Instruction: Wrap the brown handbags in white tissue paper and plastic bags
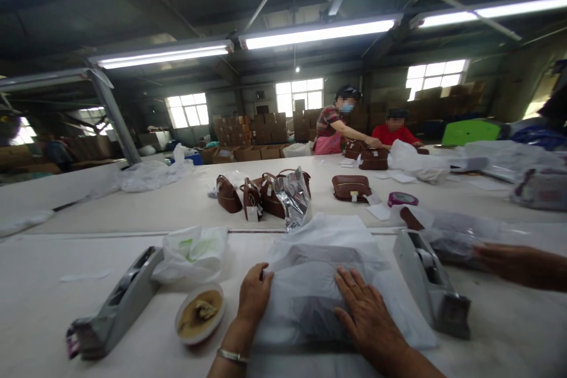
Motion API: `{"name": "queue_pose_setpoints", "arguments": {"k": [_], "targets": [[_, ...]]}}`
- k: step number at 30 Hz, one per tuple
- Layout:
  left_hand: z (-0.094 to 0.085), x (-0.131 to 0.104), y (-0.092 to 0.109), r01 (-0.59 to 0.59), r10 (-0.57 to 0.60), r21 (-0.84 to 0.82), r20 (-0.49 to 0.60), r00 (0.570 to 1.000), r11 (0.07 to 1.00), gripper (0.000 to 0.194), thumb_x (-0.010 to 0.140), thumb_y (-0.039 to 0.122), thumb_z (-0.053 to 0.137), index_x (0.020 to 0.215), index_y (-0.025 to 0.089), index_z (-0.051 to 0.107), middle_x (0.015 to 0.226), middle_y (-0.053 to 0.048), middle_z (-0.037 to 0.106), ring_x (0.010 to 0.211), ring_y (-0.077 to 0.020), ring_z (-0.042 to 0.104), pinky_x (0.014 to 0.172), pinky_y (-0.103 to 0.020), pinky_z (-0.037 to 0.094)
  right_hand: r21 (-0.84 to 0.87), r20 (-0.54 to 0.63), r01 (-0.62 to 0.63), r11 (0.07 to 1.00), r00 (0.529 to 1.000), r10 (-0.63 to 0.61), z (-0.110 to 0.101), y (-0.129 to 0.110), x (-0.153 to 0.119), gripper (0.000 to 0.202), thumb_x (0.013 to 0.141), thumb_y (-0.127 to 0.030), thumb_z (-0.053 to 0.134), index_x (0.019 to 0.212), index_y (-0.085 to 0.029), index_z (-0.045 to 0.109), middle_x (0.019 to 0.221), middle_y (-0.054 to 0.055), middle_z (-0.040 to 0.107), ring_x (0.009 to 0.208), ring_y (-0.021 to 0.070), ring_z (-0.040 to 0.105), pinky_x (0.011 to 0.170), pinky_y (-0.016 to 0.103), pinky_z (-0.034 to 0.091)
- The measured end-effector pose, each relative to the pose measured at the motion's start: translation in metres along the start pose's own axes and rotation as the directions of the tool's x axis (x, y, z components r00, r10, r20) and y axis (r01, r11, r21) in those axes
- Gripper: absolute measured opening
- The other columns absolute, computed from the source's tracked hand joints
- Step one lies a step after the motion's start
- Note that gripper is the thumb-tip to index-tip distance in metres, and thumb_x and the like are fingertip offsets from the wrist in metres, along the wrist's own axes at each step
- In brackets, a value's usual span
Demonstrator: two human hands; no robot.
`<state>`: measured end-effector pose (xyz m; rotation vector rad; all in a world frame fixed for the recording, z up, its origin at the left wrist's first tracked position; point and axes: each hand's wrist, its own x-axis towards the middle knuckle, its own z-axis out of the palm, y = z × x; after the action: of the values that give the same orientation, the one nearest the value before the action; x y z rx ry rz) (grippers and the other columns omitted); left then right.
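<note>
A dark item wrapped in thin, see-through white tissue paper (316, 283) lies on the table before me. At its left side my left hand (256, 295) has its fingers curled, with thumb and forefinger close together at the paper's edge. My right hand (365, 310) lies flat on the wrapping's right part, fingers stretched out, gripping nothing. The item's exact shape is hidden under the paper. Just beyond it, silver foil packing (295, 195) leans against several brown handbags (271, 196).
Grey tape dispensers stand left (117, 301) and right (432, 283). A bowl of brown paste (200, 313) sits near my left wrist, beside a white plastic bag (192, 254). Another person's hand (518, 263) reaches in from the right beside a plastic-wrapped item. Two people sit or stand across the table.
</note>
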<state>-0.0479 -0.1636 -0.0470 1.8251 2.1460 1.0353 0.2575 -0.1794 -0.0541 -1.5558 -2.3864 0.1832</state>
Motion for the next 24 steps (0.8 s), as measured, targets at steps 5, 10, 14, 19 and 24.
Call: {"name": "queue_pose_setpoints", "arguments": {"k": [5,10,14,19,24], "targets": [[-0.008,0.002,0.002,0.03,-0.026,0.053,-0.074,0.997,0.998,0.027,0.086,0.021,0.052,0.104,0.011,0.069,0.094,-0.012,0.072,0.091,-0.0239,0.069,0.089,-0.04,0.056,-0.005,-0.045,0.012,1.0,0.999,-0.012,0.008,0.004,0.0,0.062,0.097,-0.053,0.036,0.154,-0.028,0.03,0.163,0.002,0.023,0.152,0.0316,0.019,0.118,0.059,0.029],[-0.016,-0.009,0.047,-0.113,0.128,0.087,-0.197,0.972,0.99,0.039,0.095,0.03,0.041,0.12,0.011,0.064,0.119,-0.018,0.065,0.12,-0.0293,0.058,0.109,-0.049,0.044,-0.015,-0.037,0.012,1.0,0.999,-0.012,0.009,0.004,0.0,0.062,0.097,-0.052,0.036,0.154,-0.028,0.029,0.163,0.001,0.022,0.152,0.0318,0.019,0.117,0.059,0.029],[0.003,-0.024,0.096,-0.324,0.324,-0.011,0.078,0.943,0.946,0.06,0.096,0.052,0.041,0.143,0.015,0.049,0.153,-0.016,0.045,0.145,-0.031,0.036,0.121,-0.05,0.033,-0.025,-0.055,0.013,1.0,0.998,-0.014,0.011,0.006,0.002,0.061,0.097,-0.05,0.038,0.154,-0.029,0.031,0.163,0.0,0.024,0.151,0.0315,0.02,0.117,0.059,0.031],[0.034,-0.011,0.106,-0.173,0.174,-0.03,0.314,0.933,0.984,0.079,0.095,0.057,0.034,0.153,0.004,0.025,0.165,-0.019,0.011,0.154,-0.0343,0.007,0.126,-0.051,0.014,-0.038,-0.055,0.032,0.999,0.998,-0.035,0.02,0.01,0.005,0.062,0.096,-0.053,0.038,0.153,-0.03,0.032,0.162,0.001,0.026,0.15,0.0326,0.024,0.115,0.061,0.033],[0.042,0.017,0.079,-0.021,0.053,-0.105,0.308,0.95,0.994,0.078,0.097,0.049,0.028,0.153,-0.005,0.017,0.164,-0.022,0.012,0.154,-0.0272,0.012,0.126,-0.038,0.016,-0.066,-0.165,0.015,0.998,0.986,-0.026,0.026,0.008,0.006,0.059,0.097,-0.05,0.037,0.152,-0.03,0.035,0.162,0.001,0.028,0.15,0.0314,0.024,0.116,0.058,0.031]]}}
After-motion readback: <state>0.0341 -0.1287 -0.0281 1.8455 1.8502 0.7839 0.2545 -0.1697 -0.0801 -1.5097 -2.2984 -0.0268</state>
